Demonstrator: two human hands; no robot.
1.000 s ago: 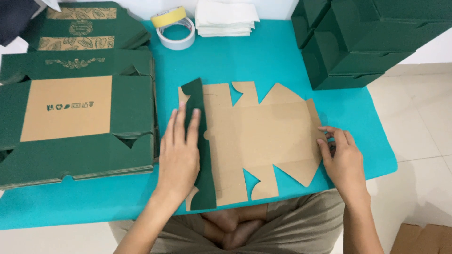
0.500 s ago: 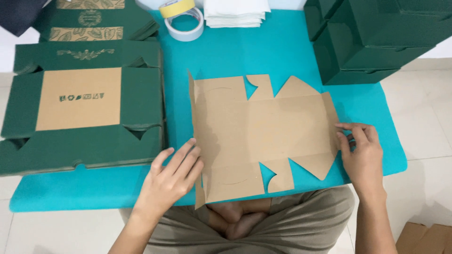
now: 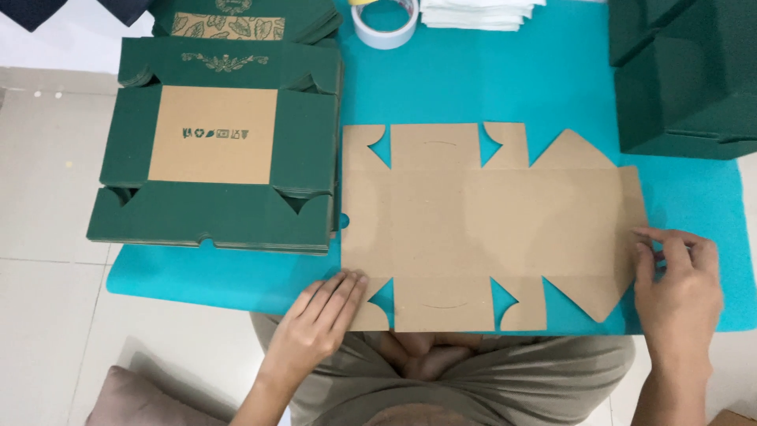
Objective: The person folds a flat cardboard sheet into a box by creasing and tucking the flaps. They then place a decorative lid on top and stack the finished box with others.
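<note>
A flat, die-cut brown cardboard box blank (image 3: 505, 221) lies unfolded, plain side up, on the teal mat (image 3: 505, 87). My left hand (image 3: 319, 323) rests palm down on the blank's near left corner flap, fingers spread. At the blank's right edge, my right hand (image 3: 678, 284) pinches the narrow end flap with its fingertips.
A stack of flat dark green box blanks (image 3: 213, 158) with a brown centre panel sits left of the mat. More green printed blanks (image 3: 236, 20) lie behind it. A tape roll (image 3: 384, 22) and white folded sheets (image 3: 481, 12) are at the back. Assembled green boxes (image 3: 686, 79) stand at right.
The left flap, folded over with its green side showing, has been laid out flat. My left hand slid from that flap down to the near left corner. My right hand stayed at the right edge.
</note>
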